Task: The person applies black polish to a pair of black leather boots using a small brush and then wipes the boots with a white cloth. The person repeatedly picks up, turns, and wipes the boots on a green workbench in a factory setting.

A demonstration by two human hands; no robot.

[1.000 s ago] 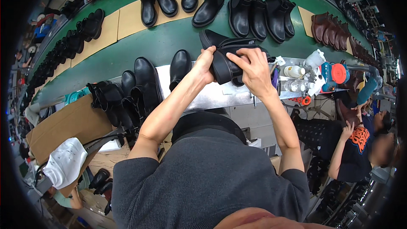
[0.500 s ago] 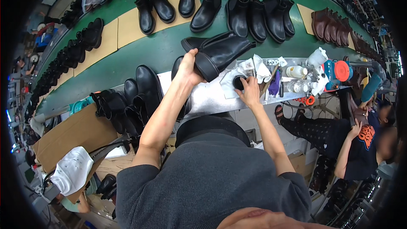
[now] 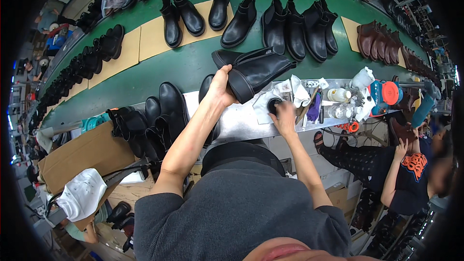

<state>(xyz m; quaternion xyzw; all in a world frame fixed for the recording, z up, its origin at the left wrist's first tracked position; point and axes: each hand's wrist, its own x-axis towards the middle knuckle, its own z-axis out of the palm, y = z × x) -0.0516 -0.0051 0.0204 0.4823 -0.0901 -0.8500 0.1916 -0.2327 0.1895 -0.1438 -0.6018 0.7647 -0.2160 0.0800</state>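
Observation:
My left hand (image 3: 221, 88) is closed round the toe end of a black ankle boot (image 3: 261, 73), held tilted above the metal bench, its shaft pointing right. A second black boot (image 3: 223, 58) shows just behind it, partly covered. At a small round black container (image 3: 274, 106) on a white sheet (image 3: 262, 110) is my right hand (image 3: 286, 120). Its fingers are smeared by motion, so whether they grip anything is unclear. Just right of that hand lie a crumpled white cloth (image 3: 300, 93) and a purple item (image 3: 314, 108).
Black boots (image 3: 171, 104) stand left of my left forearm; others (image 3: 316, 36) line the green table (image 3: 159, 70). Clear bottles (image 3: 336, 111), a white bottle (image 3: 339, 95) and an orange-and-blue container (image 3: 389, 93) sit at right. A co-worker (image 3: 386, 169) handles a brown boot (image 3: 402, 128).
The view has shifted, so the benches sit slightly lower in the picture. My right hand's fingers, sharp on the black container before, are now blurred beside it. The left hand keeps its hold.

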